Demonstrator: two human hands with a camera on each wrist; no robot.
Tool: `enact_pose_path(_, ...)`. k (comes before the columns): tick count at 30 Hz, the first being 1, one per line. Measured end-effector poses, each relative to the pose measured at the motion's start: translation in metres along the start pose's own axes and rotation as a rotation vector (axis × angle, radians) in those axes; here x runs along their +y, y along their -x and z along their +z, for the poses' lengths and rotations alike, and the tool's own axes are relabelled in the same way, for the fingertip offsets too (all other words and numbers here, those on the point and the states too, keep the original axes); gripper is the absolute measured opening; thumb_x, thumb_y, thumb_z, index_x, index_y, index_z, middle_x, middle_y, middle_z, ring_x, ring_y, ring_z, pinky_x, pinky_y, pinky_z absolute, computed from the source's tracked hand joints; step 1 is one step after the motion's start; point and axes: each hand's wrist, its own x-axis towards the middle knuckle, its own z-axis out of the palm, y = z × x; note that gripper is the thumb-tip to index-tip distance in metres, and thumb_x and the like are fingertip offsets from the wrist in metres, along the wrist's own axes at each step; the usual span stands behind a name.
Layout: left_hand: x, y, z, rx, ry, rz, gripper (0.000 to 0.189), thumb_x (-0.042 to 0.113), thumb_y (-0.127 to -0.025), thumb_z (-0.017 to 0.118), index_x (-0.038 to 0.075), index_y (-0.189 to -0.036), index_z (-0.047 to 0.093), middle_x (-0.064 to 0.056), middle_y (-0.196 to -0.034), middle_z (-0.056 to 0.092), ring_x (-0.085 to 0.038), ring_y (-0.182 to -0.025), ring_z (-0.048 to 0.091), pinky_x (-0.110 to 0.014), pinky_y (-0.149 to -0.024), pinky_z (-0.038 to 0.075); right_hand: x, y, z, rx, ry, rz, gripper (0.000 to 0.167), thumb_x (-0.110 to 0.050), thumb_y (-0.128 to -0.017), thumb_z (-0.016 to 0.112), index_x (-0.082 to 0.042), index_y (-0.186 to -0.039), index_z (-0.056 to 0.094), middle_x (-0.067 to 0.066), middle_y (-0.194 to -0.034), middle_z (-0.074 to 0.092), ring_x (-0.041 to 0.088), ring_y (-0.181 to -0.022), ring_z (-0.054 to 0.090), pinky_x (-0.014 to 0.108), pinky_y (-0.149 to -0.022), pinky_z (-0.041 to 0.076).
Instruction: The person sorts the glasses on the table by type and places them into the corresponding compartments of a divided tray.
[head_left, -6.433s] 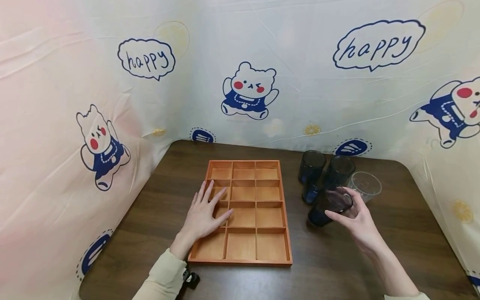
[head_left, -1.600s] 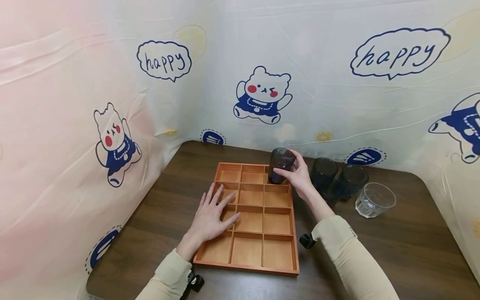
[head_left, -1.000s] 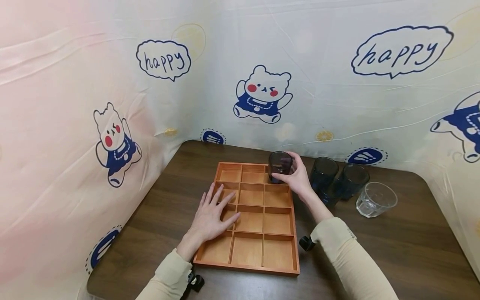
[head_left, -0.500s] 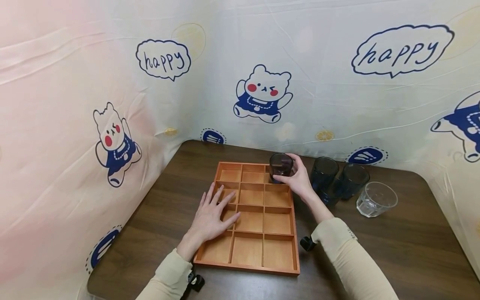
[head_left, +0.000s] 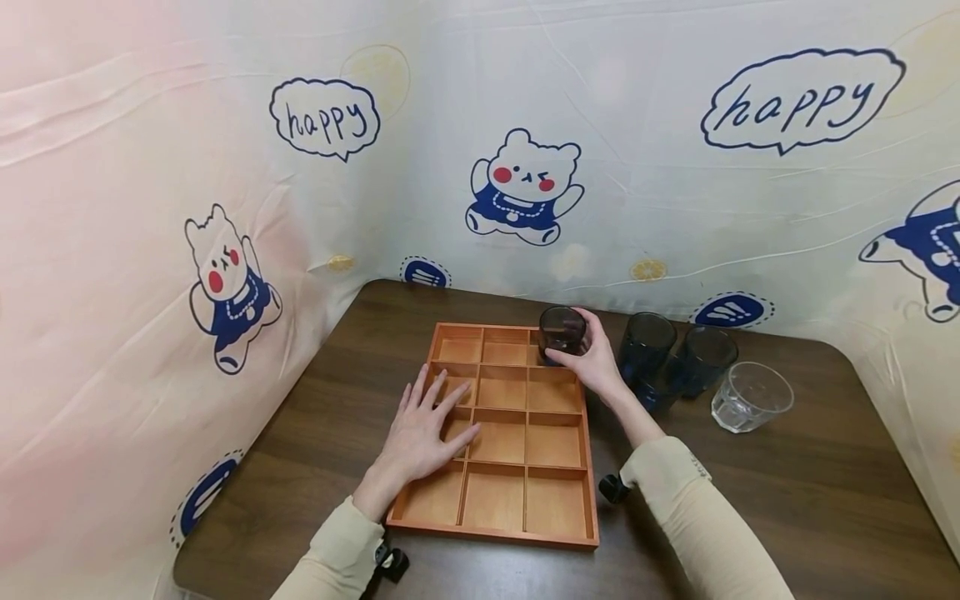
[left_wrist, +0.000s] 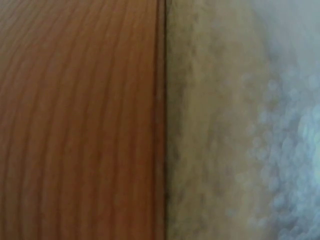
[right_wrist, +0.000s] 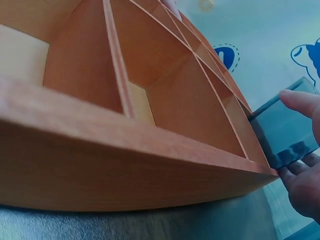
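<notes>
A wooden tray point(head_left: 501, 533), divided into several compartments, lies on the table. My left hand point(head_left: 422, 433) rests over its left side, fingers straight and spread. At the tray's back right corner, my right hand point(head_left: 596, 354) grips a dark tinted drinking glass point(head_left: 561, 331) between thumb and fingers. The glass stands upright in the back right compartment, its lower part partly hidden by the thumb and divider. In the right wrist view, the same glass point(right_wrist: 287, 127) sits at the tray's far end with fingers round it. Only blurred wood point(left_wrist: 80, 120) fills the left side of the left wrist view.
Right of the tray stand several dark blue glasses, among them a back one point(head_left: 647, 342) and a right one point(head_left: 707, 358), close together. A clear glass point(head_left: 752, 398) is beyond them to the right. A printed cloth point(head_left: 420, 183) hangs behind the table point(head_left: 750, 500).
My right hand has carried the dark glass from the group at the right to the tray's back right compartment and lowered it in. The left hand has stayed on the tray.
</notes>
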Motion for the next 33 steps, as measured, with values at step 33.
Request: enact_pose_path(33, -0.001, -0.001, -0.001, 0.002, -0.001, 0.005, 0.080, 0.069, -0.098, 0.064, 0.032, -0.167, 0.049, -0.017, -0.181, 0.032, -0.042, -0.174, 0.005, -0.073, -0.136, 0.018, -0.014, 0.093, -0.023, -0.138, 0.105, -0.013, 0.093, -0.006, -0.102, 0.077, 0.000, -0.173, 0.018, 0.030, -0.177, 0.030, 0.050, -0.167, 0.027, 0.067, -0.136, 0.021)
